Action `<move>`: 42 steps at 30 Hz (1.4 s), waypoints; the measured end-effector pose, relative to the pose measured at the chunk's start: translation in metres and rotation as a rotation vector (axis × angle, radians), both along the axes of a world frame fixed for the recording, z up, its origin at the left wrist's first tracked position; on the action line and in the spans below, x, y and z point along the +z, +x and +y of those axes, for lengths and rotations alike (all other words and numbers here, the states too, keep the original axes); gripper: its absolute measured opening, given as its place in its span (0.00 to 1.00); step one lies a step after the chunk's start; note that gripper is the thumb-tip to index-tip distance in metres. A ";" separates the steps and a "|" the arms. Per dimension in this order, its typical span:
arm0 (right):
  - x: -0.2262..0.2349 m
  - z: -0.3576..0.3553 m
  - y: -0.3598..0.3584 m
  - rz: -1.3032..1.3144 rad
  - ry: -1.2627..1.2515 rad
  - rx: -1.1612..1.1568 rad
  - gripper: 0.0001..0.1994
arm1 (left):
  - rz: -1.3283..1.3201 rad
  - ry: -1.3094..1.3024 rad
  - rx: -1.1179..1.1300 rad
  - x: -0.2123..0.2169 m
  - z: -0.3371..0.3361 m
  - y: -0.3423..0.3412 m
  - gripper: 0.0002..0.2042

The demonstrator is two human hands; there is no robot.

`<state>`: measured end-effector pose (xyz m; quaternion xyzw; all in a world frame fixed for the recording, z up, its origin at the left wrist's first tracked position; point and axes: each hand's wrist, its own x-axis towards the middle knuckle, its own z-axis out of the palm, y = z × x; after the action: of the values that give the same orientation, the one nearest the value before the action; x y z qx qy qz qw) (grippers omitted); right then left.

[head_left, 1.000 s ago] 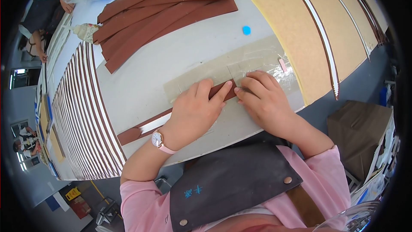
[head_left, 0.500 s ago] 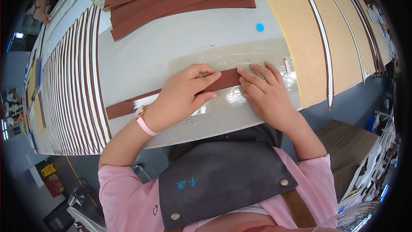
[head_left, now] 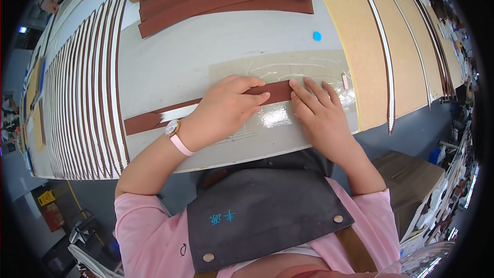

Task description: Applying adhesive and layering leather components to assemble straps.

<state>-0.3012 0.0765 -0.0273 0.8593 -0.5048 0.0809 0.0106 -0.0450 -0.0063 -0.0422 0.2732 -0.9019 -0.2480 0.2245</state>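
Near the surface (head_left: pixel 170 62) front edge, my spread right fingers (head_left: pixel 304 96) should steady the brown strip (head_left: pixel 280 91); whether left fingers (head_left: pixel 256 98) pinch, I cannot tell.

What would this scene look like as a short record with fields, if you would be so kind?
Work surface: grey table
Strip in hand: brown strip, lying crosswise, a white stretch showing left of the left hand
Left hand: fingers on the strip
Right hand: fingers spread, fingertips at the strip's right end
Left wrist: watch with pink strap
Far side: pile of brown strips
Left side: row of brown-and-white strips
Small items: blue piece, pink piece
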 end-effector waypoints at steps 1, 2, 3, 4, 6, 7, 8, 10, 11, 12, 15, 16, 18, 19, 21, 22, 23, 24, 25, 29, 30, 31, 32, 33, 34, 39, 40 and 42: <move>-0.002 0.000 -0.001 -0.008 0.006 -0.002 0.18 | 0.003 0.000 0.003 0.000 0.000 0.000 0.15; -0.003 0.000 -0.002 -0.005 0.007 0.001 0.18 | -0.001 0.018 0.005 0.001 0.000 -0.001 0.15; -0.004 0.000 -0.003 -0.032 0.012 -0.001 0.18 | -0.004 0.036 0.007 0.001 0.000 -0.001 0.15; -0.005 0.000 -0.004 -0.058 0.017 -0.003 0.17 | -0.001 0.037 0.011 0.001 0.000 -0.001 0.15; -0.002 -0.002 -0.004 -0.050 0.023 0.007 0.17 | 0.020 0.023 -0.005 -0.001 -0.001 -0.001 0.14; -0.001 -0.002 -0.004 -0.046 0.029 0.013 0.17 | 0.022 0.022 -0.001 -0.001 -0.001 -0.001 0.14; 0.000 -0.002 -0.002 -0.043 0.030 0.015 0.17 | 0.020 0.011 -0.005 -0.001 -0.001 -0.001 0.14; 0.001 -0.001 0.003 -0.004 0.000 0.000 0.17 | 0.021 0.001 -0.006 -0.002 -0.001 -0.002 0.14; 0.000 -0.002 0.006 -0.002 0.001 0.001 0.17 | 0.028 -0.016 -0.014 -0.002 -0.001 -0.002 0.14; -0.002 -0.003 0.010 -0.054 0.011 0.041 0.18 | 0.035 -0.032 -0.022 -0.002 -0.001 -0.003 0.13; -0.011 -0.003 0.019 -0.146 0.014 0.063 0.20 | 0.035 -0.063 -0.009 -0.004 0.001 -0.005 0.13; -0.013 -0.002 0.021 -0.185 0.005 0.043 0.22 | 0.035 -0.062 -0.007 -0.004 0.001 -0.005 0.13; -0.011 -0.002 0.020 -0.198 0.040 0.032 0.23 | 0.054 -0.062 -0.009 -0.003 0.001 -0.004 0.13; -0.009 -0.002 0.019 -0.210 0.074 0.018 0.25 | 0.053 -0.061 -0.006 -0.001 0.002 -0.002 0.13; -0.007 -0.003 0.014 -0.224 0.108 0.017 0.25 | -0.015 -0.048 0.034 0.006 0.002 0.002 0.14; -0.006 -0.004 0.013 -0.240 0.144 0.015 0.25 | -0.014 -0.048 0.035 0.007 0.003 0.005 0.14; -0.006 -0.004 0.012 -0.239 0.144 0.013 0.25 | -0.047 -0.022 0.070 0.008 0.005 0.009 0.14; -0.005 -0.005 0.012 -0.238 0.159 0.019 0.25 | -0.080 0.004 0.106 0.009 0.006 0.011 0.15; -0.005 -0.006 0.012 -0.238 0.175 0.026 0.24 | -0.080 0.005 0.104 0.009 0.005 0.012 0.15; 0.002 -0.004 0.017 -0.251 0.187 0.022 0.25 | -0.080 -0.013 0.096 0.012 0.006 0.014 0.14; 0.002 -0.003 0.019 -0.214 0.170 0.006 0.26 | -0.053 -0.003 0.100 0.011 0.005 0.015 0.14; 0.001 -0.001 0.022 -0.178 0.152 -0.010 0.27 | -0.063 -0.008 0.101 0.014 0.003 0.014 0.14; -0.001 0.001 0.026 -0.187 0.149 -0.012 0.27 | -0.121 0.038 0.092 0.017 0.002 0.012 0.13; -0.002 0.002 0.033 -0.126 0.102 -0.030 0.29 | -0.180 0.083 0.083 0.020 0.001 0.010 0.13; -0.004 0.004 0.040 -0.066 0.055 -0.050 0.32 | -0.191 0.078 0.081 0.020 0.000 0.010 0.13; -0.015 0.011 0.060 -0.170 0.059 -0.104 0.39 | -0.152 -0.086 0.009 0.017 0.002 0.006 0.13; -0.013 0.012 0.057 -0.137 0.060 -0.100 0.40 | -0.159 -0.091 -0.002 0.016 0.002 0.006 0.13; -0.007 0.012 0.051 -0.110 0.088 -0.186 0.39 | -0.160 -0.153 0.030 0.015 0.005 0.010 0.14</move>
<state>-0.2504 0.0882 -0.0341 0.8027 -0.5853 0.1045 -0.0475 -0.0348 -0.0010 -0.0276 0.2877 -0.9291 -0.1523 0.1755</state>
